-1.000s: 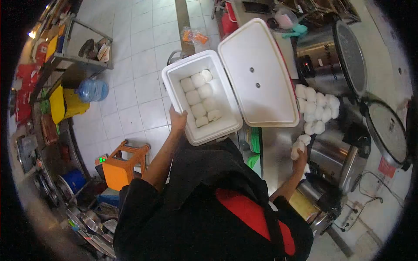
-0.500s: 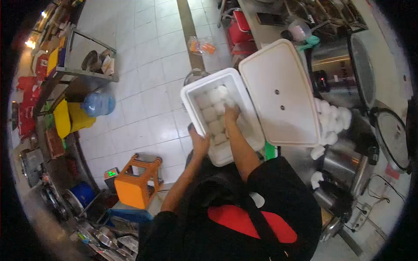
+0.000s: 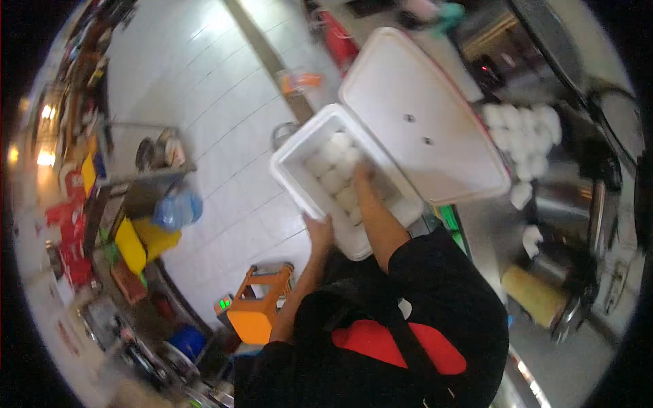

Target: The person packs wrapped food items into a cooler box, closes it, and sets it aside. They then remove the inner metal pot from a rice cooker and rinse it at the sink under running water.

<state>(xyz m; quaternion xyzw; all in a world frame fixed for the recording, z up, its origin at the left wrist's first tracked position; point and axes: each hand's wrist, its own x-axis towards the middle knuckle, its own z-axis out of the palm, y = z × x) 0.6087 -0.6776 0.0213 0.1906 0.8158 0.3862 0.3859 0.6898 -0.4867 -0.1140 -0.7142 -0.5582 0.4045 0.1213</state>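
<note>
A white cooler box point(image 3: 286, 178) stands in front of my body, its inside holding rows of white round balls point(image 3: 333, 181), perhaps dough or rice. My left hand point(image 3: 320, 231) grips the near left wall at the rim. Inside the box, at its right side, my right hand point(image 3: 364, 173) reaches down beside the balls; blur hides its fingers and whether a ball is in them. The white lid point(image 3: 415, 112), turned underside up, lies right of the box.
More white round pieces point(image 3: 520, 132) are heaped on the right-hand counter near steel cookers. An orange stool point(image 3: 253, 319) stands on the floor at my left, by a scale with a green display point(image 3: 223, 303). A blue water bottle point(image 3: 178, 209) and metal shelf point(image 3: 146, 173) stand farther left.
The view has turned, shifting the stool and shelf rightward in the frame. My left hand stays at the box wall, and my right hand is still inside among the balls.
</note>
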